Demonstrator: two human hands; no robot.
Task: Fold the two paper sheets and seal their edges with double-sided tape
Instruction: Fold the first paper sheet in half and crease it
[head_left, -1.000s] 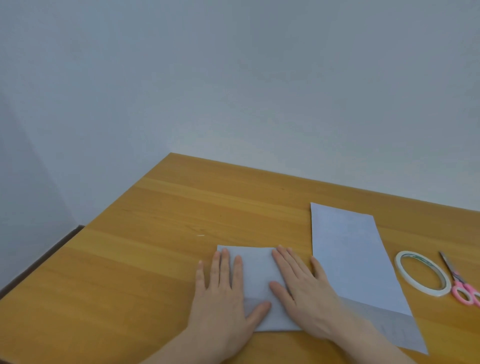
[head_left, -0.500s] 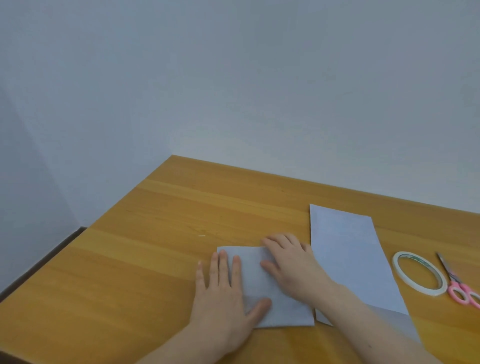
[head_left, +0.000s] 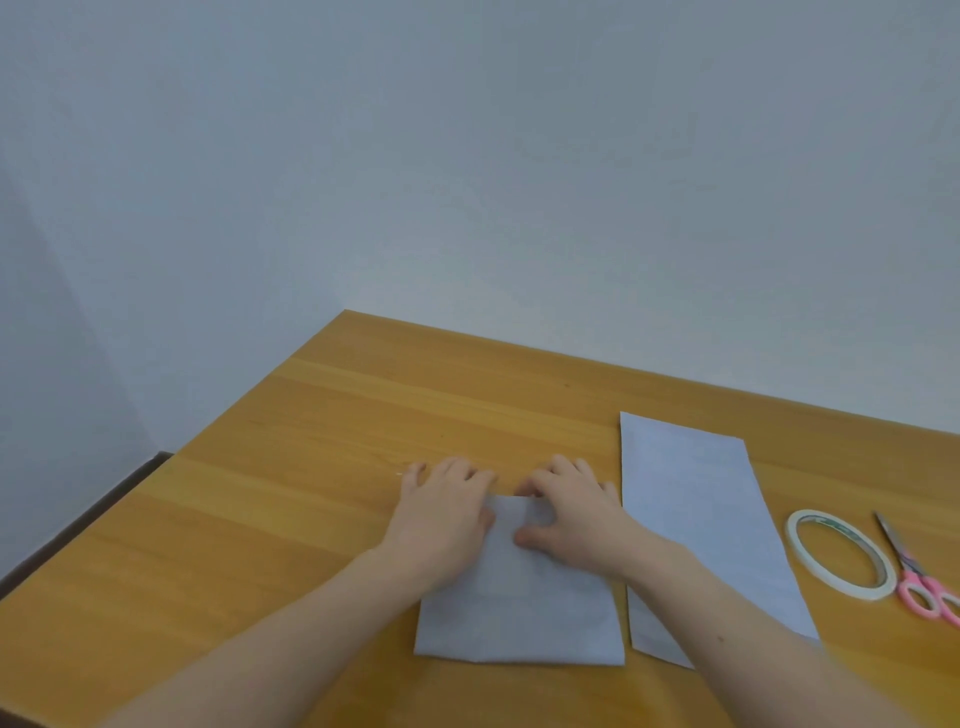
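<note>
A pale folded paper sheet lies on the wooden table in front of me. My left hand and my right hand are both at its far edge. Their fingers curl over that edge and the thumbs rest on top of the paper, pinching it. The far corners of the sheet are hidden under the hands. A second, longer sheet lies flat just to the right, and my right forearm crosses its near corner.
A roll of white double-sided tape lies flat to the right of the long sheet. Pink-handled scissors sit beside it at the frame's right edge. The table meets a plain wall at the back, and its left edge drops off.
Both hands have slid from lying flat on the folded sheet up to its far edge, and the fingers have curled over that edge. More of the sheet's near part now shows.
</note>
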